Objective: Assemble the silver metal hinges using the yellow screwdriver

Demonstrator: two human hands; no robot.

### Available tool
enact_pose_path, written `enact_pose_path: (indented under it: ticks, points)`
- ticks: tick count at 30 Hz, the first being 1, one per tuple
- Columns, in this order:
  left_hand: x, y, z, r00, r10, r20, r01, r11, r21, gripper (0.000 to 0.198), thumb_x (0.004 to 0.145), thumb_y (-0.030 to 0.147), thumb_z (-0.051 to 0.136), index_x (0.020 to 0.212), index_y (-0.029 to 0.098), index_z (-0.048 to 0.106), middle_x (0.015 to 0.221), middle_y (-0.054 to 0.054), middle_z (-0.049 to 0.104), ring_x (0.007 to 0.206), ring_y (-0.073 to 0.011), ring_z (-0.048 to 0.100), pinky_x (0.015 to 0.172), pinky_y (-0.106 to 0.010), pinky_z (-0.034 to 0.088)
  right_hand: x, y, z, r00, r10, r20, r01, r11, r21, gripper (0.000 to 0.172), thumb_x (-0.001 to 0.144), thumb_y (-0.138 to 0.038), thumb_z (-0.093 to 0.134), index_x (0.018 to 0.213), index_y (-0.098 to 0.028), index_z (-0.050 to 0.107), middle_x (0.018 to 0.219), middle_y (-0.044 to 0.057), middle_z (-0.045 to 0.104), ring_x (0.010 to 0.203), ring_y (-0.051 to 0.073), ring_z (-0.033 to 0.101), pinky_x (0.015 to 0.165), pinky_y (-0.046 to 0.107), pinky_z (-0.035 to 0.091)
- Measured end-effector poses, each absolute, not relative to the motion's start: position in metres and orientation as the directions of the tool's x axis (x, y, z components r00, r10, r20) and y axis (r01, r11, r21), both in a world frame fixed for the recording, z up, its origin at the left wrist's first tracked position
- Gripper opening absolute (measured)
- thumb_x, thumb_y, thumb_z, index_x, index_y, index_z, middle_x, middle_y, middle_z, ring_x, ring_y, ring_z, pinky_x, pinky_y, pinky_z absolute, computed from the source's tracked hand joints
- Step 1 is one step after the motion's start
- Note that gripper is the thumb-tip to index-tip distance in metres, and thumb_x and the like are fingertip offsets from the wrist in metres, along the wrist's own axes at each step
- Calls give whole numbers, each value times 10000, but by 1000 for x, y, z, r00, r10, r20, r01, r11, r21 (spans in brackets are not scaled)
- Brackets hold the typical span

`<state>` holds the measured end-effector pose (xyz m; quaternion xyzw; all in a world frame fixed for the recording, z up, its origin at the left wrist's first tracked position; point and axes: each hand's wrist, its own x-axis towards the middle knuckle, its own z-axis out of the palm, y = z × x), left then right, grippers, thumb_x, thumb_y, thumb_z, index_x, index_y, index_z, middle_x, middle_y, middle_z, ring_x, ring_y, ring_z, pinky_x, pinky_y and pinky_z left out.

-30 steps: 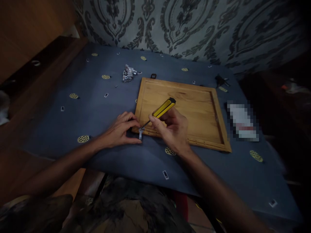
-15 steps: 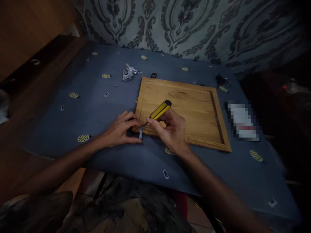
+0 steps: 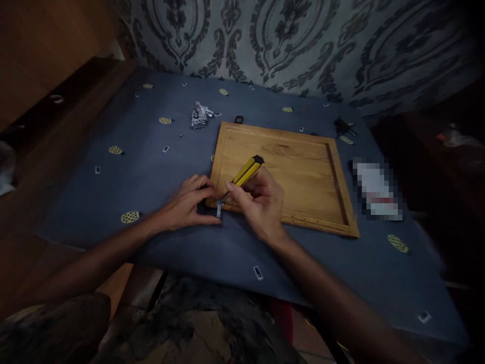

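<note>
A framed wooden panel (image 3: 299,172) lies flat on a table under a blue cloth (image 3: 144,167). At its near left corner sits a small metal bracket (image 3: 219,207). My left hand (image 3: 187,205) pinches that bracket against the corner with thumb and fingertips. My right hand (image 3: 259,202) grips a yellow-and-black screwdriver (image 3: 248,172), its thin shaft slanting down to the bracket.
A pile of small metal fittings (image 3: 200,115) lies on the cloth beyond the panel's far left corner. A dark bunch of keys (image 3: 343,126) rests at the far right, a white packet (image 3: 377,189) to the panel's right. Patterned wallpaper backs the table; a wooden ledge runs along the left.
The screwdriver handle has swung a little left and lower, and my right hand has shifted slightly left with it. My left hand has stayed on the bracket.
</note>
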<state>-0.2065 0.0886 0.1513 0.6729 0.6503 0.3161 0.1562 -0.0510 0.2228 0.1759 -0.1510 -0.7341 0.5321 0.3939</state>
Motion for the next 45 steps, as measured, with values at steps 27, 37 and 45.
enact_pose_path:
  ticks: [27,37,45]
  points:
    - [-207,89,149,-39,970,241,777,-122,618,548,841,608,825,1202,208,726,1148,-76,629,1058,-267,566,951,-411,457,-46,222,173,-621,680,390,-126,404,-906,259,892,-356,764,814,-243,544,690,-74,587,564,103,631,516,250,490]
    - [-206,89,152,-51,977,208,782,-91,617,497,842,604,822,1146,222,730,1132,-66,627,1048,-265,551,942,-409,454,-44,221,171,-677,624,390,-148,403,-903,349,883,-486,789,788,-246,555,679,-60,590,594,124,623,544,269,504]
    - [-207,89,151,-53,976,210,773,-93,627,488,825,583,848,1141,230,730,1143,-65,624,1056,-264,553,964,-403,458,-43,230,180,-762,548,347,-200,310,-929,307,857,-452,837,877,-237,619,776,-50,632,620,114,639,580,259,542]
